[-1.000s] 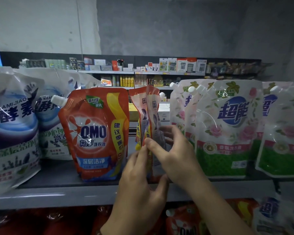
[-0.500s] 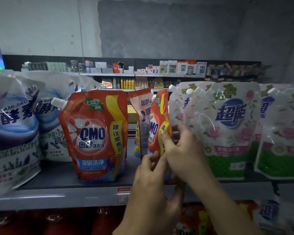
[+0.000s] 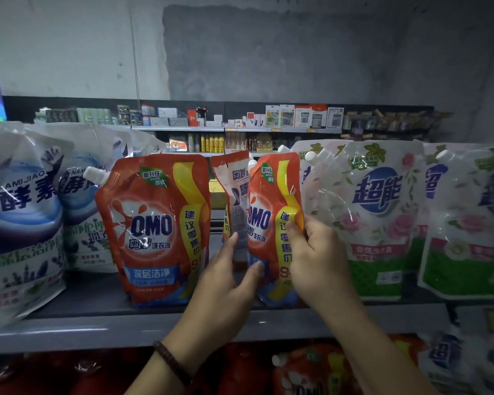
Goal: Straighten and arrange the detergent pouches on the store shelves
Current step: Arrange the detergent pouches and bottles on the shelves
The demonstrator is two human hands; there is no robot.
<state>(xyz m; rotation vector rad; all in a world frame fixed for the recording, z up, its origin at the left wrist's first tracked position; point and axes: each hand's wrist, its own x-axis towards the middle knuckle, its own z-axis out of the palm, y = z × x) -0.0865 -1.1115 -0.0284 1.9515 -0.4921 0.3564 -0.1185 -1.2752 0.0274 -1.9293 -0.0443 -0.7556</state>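
Orange detergent pouch (image 3: 264, 220) held in both our hands on the middle of a store shelf (image 3: 97, 329).

Our right hand (image 3: 317, 260) clasps the pouch's right edge, thumb on the front; our left hand (image 3: 226, 286) pinches its lower left side, thumb across the label. It sits near the shelf's front lip, between a front-facing twin pouch (image 3: 154, 229) on the left and white floral pouches (image 3: 377, 218) on the right, its face angled, not square to us. Just behind it a rear pouch (image 3: 234, 189) shows its back panel and, we judge, wants turning. Blue-and-white pouches (image 3: 20, 212) at far left lean and overlap. We reckon the work is about midway.
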